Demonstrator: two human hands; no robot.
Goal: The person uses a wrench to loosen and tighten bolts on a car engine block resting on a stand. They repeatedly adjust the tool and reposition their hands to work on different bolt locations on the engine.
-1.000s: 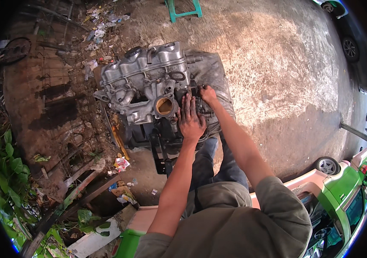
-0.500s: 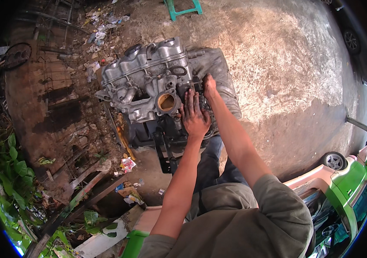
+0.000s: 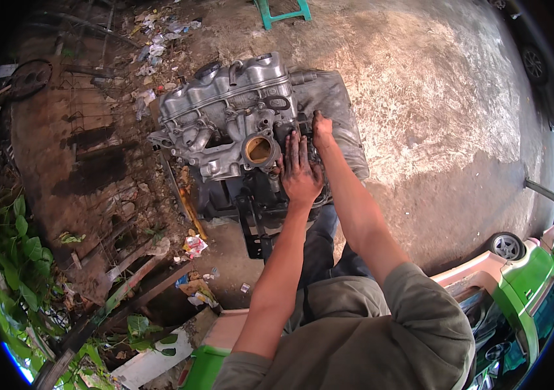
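The engine (image 3: 243, 127) is reaching mostly leftward from your fingers, its round port (image 3: 259, 150) sitting just left of your left hand (image 3: 301, 179). That hand's fingers are lying outstretched and partly spread over the engine's dark parts, much as a second ago. To their right, your right hand (image 3: 322, 130) is showing the change: its fingers are curling in, sitting a little farther forward and more upright than before, when they were pointing leftward. You seem to be adjusting your hold while working the same end; what they're pinching, if anything, I cannot tell. Beyond them, the grey sheet-like surface (image 3: 342, 110) is showing. Engine and surroundings are appearing farther right than earlier, so your view is probably shifting.
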